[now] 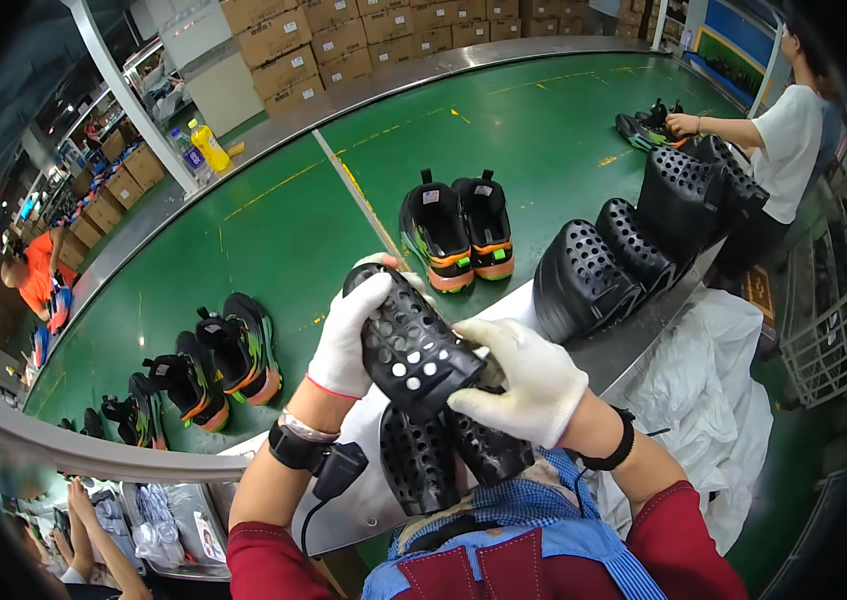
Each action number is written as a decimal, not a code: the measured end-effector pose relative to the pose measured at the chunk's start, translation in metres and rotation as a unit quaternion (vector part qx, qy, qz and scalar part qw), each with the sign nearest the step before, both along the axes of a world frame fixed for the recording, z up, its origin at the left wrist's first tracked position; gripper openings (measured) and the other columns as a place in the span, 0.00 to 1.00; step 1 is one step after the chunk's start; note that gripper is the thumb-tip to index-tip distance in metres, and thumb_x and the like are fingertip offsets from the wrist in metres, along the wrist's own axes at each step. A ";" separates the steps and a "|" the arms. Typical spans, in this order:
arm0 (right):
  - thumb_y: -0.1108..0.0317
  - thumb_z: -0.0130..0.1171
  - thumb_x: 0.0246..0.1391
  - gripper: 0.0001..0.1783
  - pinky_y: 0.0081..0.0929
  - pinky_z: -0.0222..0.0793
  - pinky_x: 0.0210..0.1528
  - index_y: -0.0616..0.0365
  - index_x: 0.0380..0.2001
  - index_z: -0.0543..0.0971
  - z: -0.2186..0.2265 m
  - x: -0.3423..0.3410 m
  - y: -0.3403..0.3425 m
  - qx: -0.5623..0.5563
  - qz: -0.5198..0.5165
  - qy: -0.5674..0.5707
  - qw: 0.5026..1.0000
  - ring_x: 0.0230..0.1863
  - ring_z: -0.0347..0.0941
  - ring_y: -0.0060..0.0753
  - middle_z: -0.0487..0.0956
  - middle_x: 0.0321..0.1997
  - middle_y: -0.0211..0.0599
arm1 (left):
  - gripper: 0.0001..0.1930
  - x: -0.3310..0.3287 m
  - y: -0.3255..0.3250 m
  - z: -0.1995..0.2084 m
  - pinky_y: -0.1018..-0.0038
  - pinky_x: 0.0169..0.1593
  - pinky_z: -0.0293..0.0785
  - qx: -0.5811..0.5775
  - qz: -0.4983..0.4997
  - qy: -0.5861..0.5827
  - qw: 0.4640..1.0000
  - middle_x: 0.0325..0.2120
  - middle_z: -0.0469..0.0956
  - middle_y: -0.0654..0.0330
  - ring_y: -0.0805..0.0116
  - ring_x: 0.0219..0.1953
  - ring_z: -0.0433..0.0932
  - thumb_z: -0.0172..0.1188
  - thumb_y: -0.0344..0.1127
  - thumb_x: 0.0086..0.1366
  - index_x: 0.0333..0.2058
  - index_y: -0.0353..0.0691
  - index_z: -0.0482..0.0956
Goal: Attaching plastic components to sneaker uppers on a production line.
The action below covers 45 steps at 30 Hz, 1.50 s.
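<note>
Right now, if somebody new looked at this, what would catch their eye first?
Probably the perforated black piece held mid-picture by the white-gloved left hand and right hand. Beyond it, a pair of black shoes with orange and green trim stands on the green surface, while similar black pieces stand in a row to the right.

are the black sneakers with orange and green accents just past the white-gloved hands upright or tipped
Upright: the black sneakers stand side by side, soles down on the green belt, openings facing up.
</note>
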State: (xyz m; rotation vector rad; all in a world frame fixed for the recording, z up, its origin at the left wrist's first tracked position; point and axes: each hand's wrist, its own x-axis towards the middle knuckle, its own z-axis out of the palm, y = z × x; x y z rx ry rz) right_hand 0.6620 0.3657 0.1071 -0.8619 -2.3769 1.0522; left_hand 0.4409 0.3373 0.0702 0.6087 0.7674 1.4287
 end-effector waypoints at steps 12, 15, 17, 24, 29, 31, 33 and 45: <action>0.49 0.59 0.53 0.23 0.44 0.74 0.34 0.60 0.35 0.73 -0.049 -0.008 0.034 0.019 -0.131 -0.036 0.991 0.29 0.79 0.55 0.79 0.23 0.51 | 0.12 0.036 0.081 -0.022 0.76 0.34 0.74 0.048 0.125 0.207 0.969 0.27 0.75 0.62 0.74 0.29 0.75 0.55 0.44 0.69 0.41 0.42 0.71; 0.52 0.60 0.51 0.19 0.41 0.76 0.35 0.59 0.31 0.78 -0.048 -0.001 0.044 0.063 -0.197 -0.148 0.967 0.29 0.80 0.52 0.80 0.25 0.50 | 0.17 0.020 0.105 -0.048 0.78 0.37 0.76 0.040 0.060 0.384 0.921 0.34 0.78 0.61 0.74 0.32 0.78 0.48 0.44 0.72 0.50 0.39 0.74; 0.53 0.60 0.51 0.17 0.42 0.75 0.33 0.59 0.29 0.77 -0.048 0.012 0.048 0.084 -0.224 -0.168 0.956 0.27 0.79 0.53 0.80 0.23 0.50 | 0.22 0.007 0.124 -0.056 0.73 0.45 0.76 -0.099 0.010 0.290 0.952 0.41 0.79 0.56 0.71 0.38 0.79 0.50 0.47 0.71 0.55 0.37 0.73; 0.55 0.58 0.51 0.15 0.45 0.73 0.29 0.57 0.25 0.76 -0.038 0.019 0.044 0.152 -0.154 -0.180 0.960 0.25 0.77 0.54 0.78 0.19 0.48 | 0.19 -0.018 0.124 -0.102 0.63 0.50 0.74 0.023 -0.101 0.782 0.615 0.44 0.80 0.51 0.50 0.48 0.78 0.57 0.49 0.63 0.46 0.43 0.79; 0.53 0.55 0.52 0.16 0.45 0.75 0.37 0.56 0.30 0.79 -0.021 0.004 0.061 0.121 -0.069 -0.267 0.953 0.30 0.79 0.55 0.80 0.24 0.49 | 0.14 -0.013 0.078 -0.076 0.60 0.42 0.76 0.000 -0.060 0.801 0.596 0.35 0.81 0.54 0.51 0.40 0.80 0.57 0.49 0.63 0.34 0.45 0.82; 0.51 0.51 0.54 0.20 0.45 0.75 0.41 0.58 0.30 0.80 -0.020 -0.013 0.074 0.119 -0.030 -0.291 0.949 0.34 0.80 0.55 0.81 0.27 0.51 | 0.17 -0.016 0.056 -0.093 0.59 0.37 0.76 0.027 0.005 0.796 0.604 0.30 0.81 0.55 0.51 0.35 0.81 0.58 0.52 0.61 0.28 0.45 0.82; 0.54 0.49 0.50 0.20 0.42 0.75 0.43 0.60 0.29 0.82 -0.010 -0.037 0.084 0.055 0.001 -0.327 0.943 0.36 0.80 0.55 0.82 0.30 0.54 | 0.18 -0.016 0.040 -0.113 0.59 0.35 0.76 0.015 0.016 0.790 0.613 0.29 0.81 0.54 0.50 0.34 0.81 0.59 0.54 0.60 0.30 0.44 0.82; 0.59 0.50 0.46 0.21 0.39 0.75 0.46 0.63 0.35 0.84 -0.038 -0.165 0.122 0.159 0.150 -0.435 0.873 0.44 0.79 0.54 0.82 0.40 0.55 | 0.22 -0.018 0.030 -0.129 0.61 0.39 0.75 -0.063 0.028 0.748 0.660 0.29 0.81 0.51 0.50 0.35 0.80 0.57 0.59 0.60 0.34 0.44 0.83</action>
